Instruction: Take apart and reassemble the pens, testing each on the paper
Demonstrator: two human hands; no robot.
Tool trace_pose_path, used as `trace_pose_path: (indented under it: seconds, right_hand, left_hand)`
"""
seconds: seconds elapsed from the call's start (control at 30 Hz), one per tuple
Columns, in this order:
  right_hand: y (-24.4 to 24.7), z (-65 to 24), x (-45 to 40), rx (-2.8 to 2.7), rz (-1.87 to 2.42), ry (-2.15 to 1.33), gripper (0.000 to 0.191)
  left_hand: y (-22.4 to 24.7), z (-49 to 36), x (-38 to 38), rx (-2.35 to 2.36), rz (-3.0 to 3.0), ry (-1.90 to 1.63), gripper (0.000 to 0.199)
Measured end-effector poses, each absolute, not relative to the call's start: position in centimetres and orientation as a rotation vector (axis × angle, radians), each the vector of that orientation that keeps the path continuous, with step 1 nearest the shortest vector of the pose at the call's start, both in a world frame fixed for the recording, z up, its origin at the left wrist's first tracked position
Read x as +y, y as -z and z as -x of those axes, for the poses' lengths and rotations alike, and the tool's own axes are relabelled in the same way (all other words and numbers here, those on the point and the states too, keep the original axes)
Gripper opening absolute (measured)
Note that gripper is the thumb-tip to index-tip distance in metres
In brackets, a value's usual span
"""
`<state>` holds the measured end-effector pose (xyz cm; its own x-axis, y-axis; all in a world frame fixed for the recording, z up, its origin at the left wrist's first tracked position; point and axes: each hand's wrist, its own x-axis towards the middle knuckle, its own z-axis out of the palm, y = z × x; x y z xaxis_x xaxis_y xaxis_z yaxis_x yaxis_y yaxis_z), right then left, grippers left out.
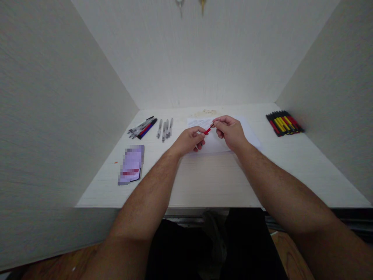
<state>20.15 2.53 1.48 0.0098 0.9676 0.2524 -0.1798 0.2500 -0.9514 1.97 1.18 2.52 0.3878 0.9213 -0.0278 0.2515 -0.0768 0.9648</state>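
Observation:
Over a sheet of paper (214, 145), my left hand (192, 140) pinches a red pen (207, 131) between thumb and fingers. The pen slants up to the right. At its upper end is a thin dark part, and my right hand (229, 130) grips it between thumb and forefinger. Whether this dark part is a refill or the pen's own tip is too small to tell. Both hands are closed, side by side with a small gap bridged by the pen. My fingers cover part of the paper, which bears faint writing along its far edge.
Several clear pens (164, 130) lie left of the paper. Beyond them is a pile of clear, red, blue and black pens (143, 127). A blurred purple phone-like object (132, 163) rests at front left. Yellow, red and black pens (284, 123) lie in a row near the right wall.

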Motion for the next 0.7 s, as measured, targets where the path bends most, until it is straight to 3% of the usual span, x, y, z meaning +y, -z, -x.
trace_pose_path:
  seconds: [0.7]
  right_hand:
    - [-1.81, -20.17, 2.63, -1.167, 0.868, -1.114, 0.015]
  left_hand:
    - [-2.34, -2.16, 1.07, 0.988, -1.344, -0.81, 0.004]
